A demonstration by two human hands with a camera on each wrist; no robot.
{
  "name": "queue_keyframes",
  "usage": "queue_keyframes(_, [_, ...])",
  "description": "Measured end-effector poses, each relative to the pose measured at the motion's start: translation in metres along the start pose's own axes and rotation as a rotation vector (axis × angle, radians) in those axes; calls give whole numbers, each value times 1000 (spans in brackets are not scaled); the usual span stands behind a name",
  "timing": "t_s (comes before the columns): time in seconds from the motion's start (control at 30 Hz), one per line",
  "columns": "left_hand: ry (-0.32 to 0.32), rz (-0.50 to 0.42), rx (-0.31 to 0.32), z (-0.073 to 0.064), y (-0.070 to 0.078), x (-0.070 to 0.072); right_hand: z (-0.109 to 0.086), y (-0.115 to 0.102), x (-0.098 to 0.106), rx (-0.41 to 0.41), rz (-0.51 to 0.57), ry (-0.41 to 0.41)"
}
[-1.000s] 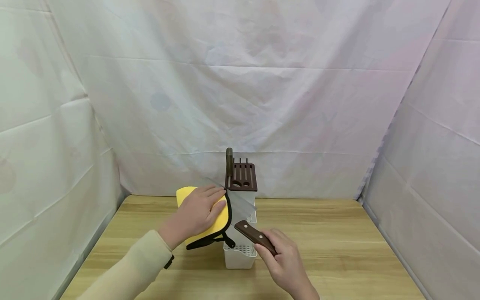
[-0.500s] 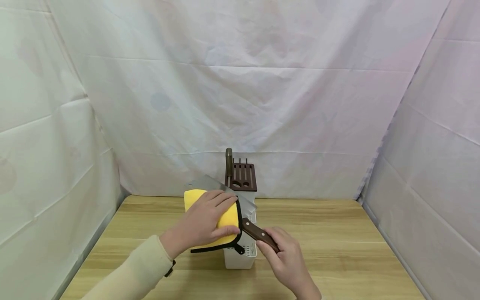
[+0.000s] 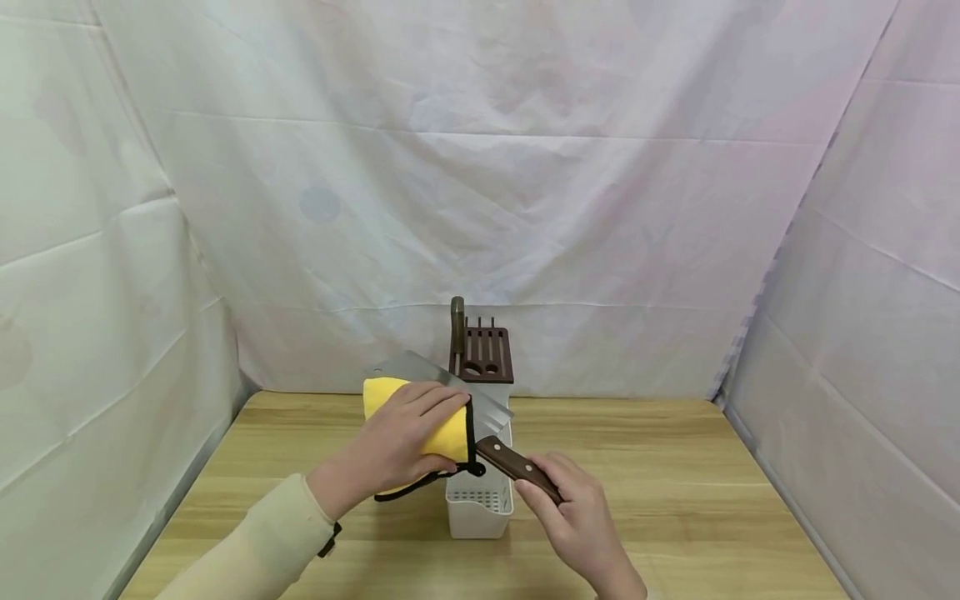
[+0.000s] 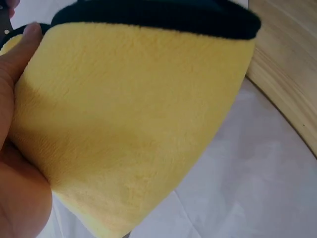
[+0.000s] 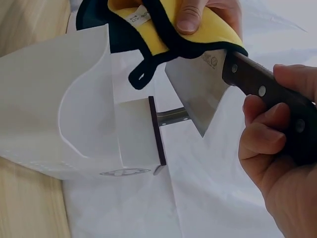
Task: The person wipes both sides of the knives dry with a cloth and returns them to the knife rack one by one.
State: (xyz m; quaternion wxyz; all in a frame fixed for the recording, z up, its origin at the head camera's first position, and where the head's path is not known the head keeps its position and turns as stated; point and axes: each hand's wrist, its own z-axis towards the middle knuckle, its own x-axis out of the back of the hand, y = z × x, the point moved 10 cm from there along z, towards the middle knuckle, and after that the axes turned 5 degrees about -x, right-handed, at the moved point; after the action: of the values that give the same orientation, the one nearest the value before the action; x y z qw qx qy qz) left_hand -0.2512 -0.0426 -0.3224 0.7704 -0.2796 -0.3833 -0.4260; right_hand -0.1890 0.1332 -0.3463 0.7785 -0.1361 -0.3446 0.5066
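My right hand [image 3: 581, 517] grips the dark brown riveted handle [image 3: 516, 467] of a cleaver, whose broad steel blade [image 3: 491, 408] points up and to the left, its far corner with a small hole showing beyond the cloth. Folded over the blade's near part is a yellow cloth [image 3: 452, 437] with black edging and a hanging loop. My left hand [image 3: 397, 429] holds this cloth against the blade, close to the handle. In the right wrist view the left thumb [image 5: 190, 17] presses on the cloth, which covers part of the blade [image 5: 200, 87].
Behind and below the cleaver stands a white knife holder [image 3: 480, 521] with a brown slotted top [image 3: 491, 346]. Another knife's handle [image 3: 457, 321] sticks up from its left slot. The wooden table [image 3: 645, 492] lies around it, with white curtains on three sides.
My left hand and the cloth first slid right along the blade to the handle, then slightly back left. The blade's far end came into view. My right hand stayed nearly still on the handle.
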Motion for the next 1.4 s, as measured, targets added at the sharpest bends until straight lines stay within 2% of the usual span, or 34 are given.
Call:
queue_keyframes(0.2, [58, 11, 7, -3, -2, 6, 1, 0, 4, 11, 3, 12])
queue_keyframes(0.63, [124, 42, 37, -12, -15, 14, -1, 7, 10, -16, 21, 16])
queue_keyframes(0.87, [168, 47, 50, -23, -24, 20, -1, 9, 6, -88, 78, -40])
queue_keyframes(1.07, [200, 48, 55, -30, -31, 27, -2, 16, 9, -204, 91, -48])
queue_keyframes(1.4, [203, 51, 71, -44, -38, 32, -5, 31, 12, -337, 85, -52])
